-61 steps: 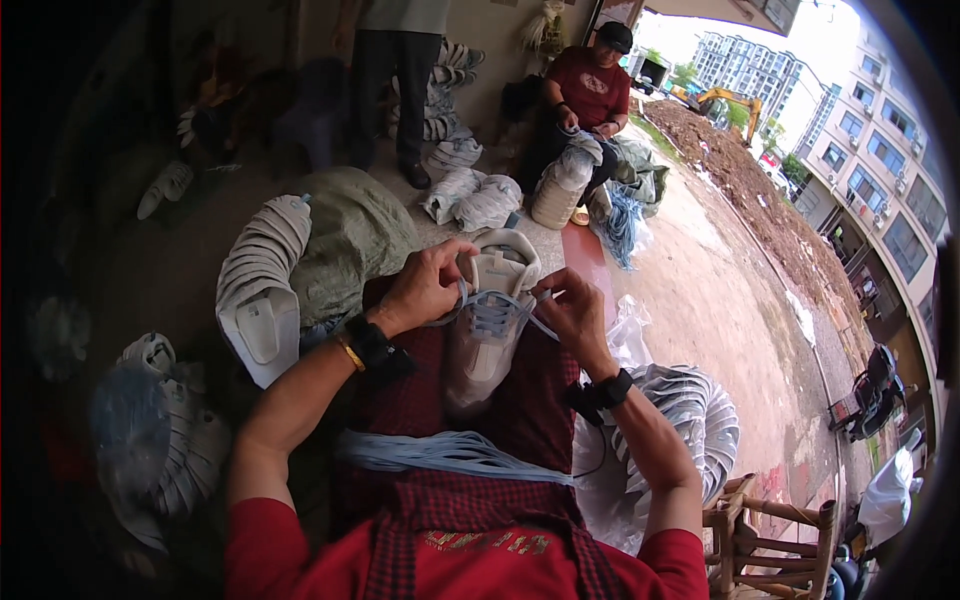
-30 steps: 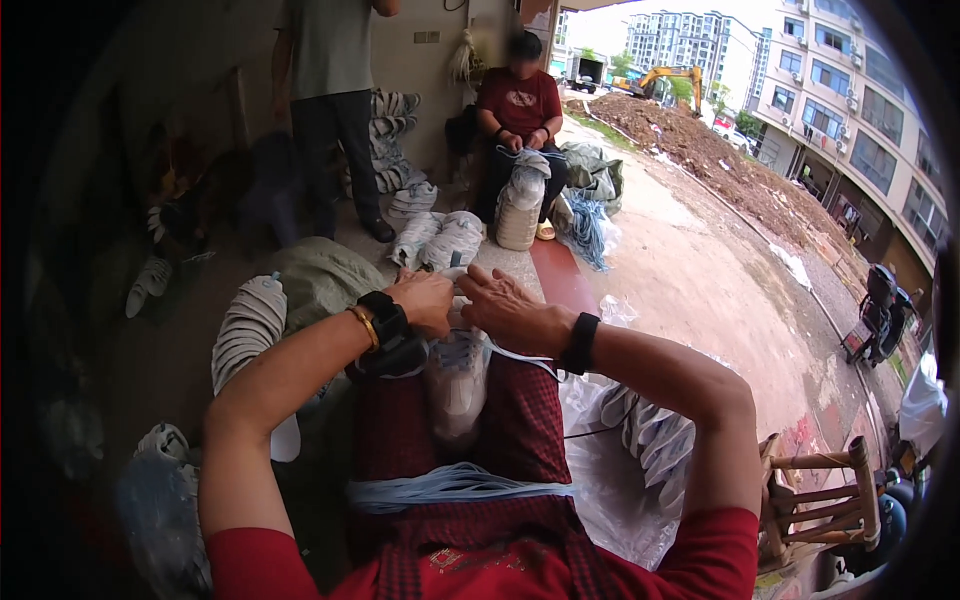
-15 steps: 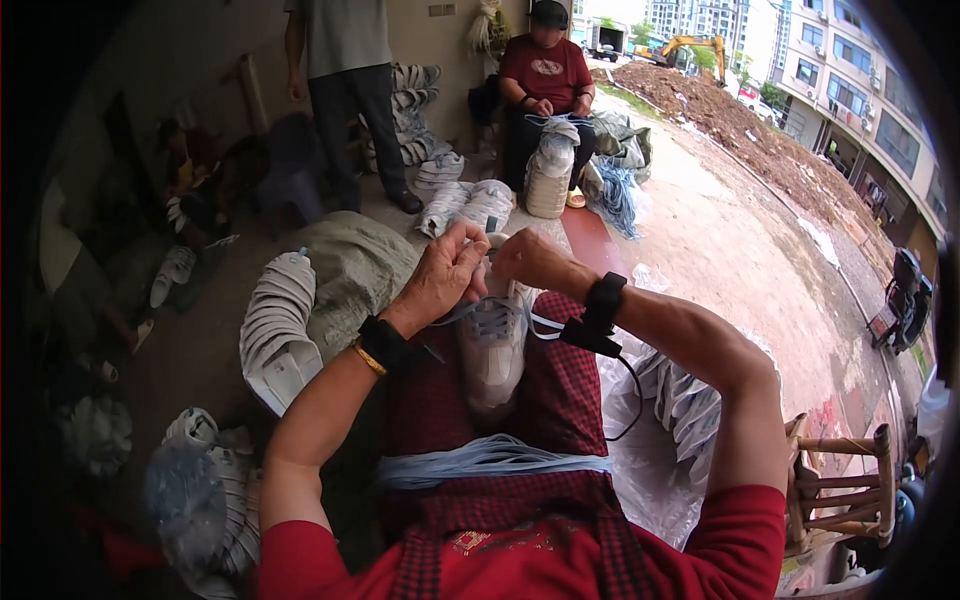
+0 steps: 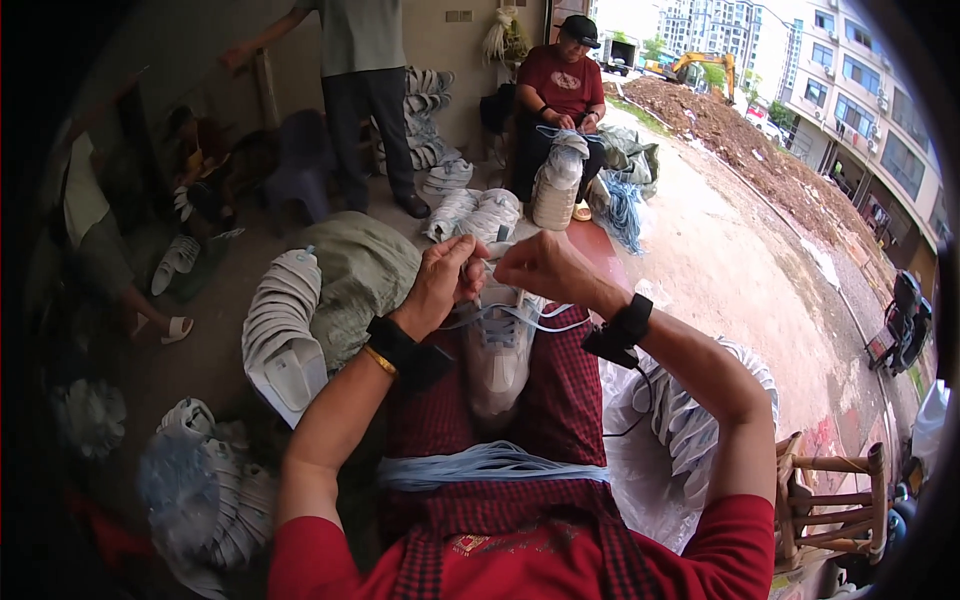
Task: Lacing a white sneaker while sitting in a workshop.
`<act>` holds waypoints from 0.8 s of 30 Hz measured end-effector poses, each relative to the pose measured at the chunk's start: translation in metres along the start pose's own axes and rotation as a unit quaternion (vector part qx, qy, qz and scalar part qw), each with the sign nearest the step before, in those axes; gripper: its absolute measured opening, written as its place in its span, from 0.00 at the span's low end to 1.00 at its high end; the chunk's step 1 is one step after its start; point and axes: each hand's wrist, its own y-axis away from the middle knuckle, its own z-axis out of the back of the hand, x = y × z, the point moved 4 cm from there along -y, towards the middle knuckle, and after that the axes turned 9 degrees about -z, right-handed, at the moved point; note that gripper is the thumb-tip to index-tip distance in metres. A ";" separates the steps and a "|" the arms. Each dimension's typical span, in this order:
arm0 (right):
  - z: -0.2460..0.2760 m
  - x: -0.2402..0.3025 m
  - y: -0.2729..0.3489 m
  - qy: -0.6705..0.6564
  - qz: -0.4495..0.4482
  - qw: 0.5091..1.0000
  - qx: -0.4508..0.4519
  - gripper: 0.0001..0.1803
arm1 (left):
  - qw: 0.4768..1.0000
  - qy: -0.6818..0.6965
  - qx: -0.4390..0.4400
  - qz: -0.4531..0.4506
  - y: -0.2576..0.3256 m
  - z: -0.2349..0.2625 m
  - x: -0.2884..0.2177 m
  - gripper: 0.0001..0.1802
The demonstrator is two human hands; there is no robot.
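Note:
A white-grey sneaker (image 4: 497, 368) is held between my knees, its toe toward me. Light blue shoelace (image 4: 560, 327) crosses its front, with loose lengths hanging out to both sides. At the top of the shoe my left hand (image 4: 444, 282) pinches the lace, thumb against curled fingers. Just to its right, my right hand (image 4: 546, 270) is closed in a pinch too, bent at the wrist; its fingertips are partly hidden, close to the lace. A bundle of light blue laces (image 4: 490, 464) lies across my lap on the checked apron (image 4: 560, 400).
Nested white shoes (image 4: 278, 315) stand left of me beside a green sack (image 4: 355, 275); more shoes (image 4: 715, 410) lie on plastic at my right. A wooden stool (image 4: 832, 500) is at far right. A seated co-worker (image 4: 565, 85) handles laces ahead; another person (image 4: 365, 100) stands behind.
My right hand has shifted slightly right, and the loose lace now spreads farther over my right thigh. The standing person has stretched an arm to the left. The view has turned a little.

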 end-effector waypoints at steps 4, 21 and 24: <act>-0.037 -0.007 0.009 -0.048 -0.013 0.997 -0.057 0.10 | 1.000 0.026 0.001 0.015 -0.003 -0.013 -0.001 0.18; 0.042 -0.151 0.121 -0.396 -0.250 0.854 -0.228 0.23 | 0.947 0.097 -0.304 -0.027 0.088 0.243 -0.020 0.17; 0.046 -0.136 0.129 -0.150 -0.355 0.910 -0.152 0.27 | 0.968 -0.023 -0.244 0.060 0.081 0.206 -0.021 0.21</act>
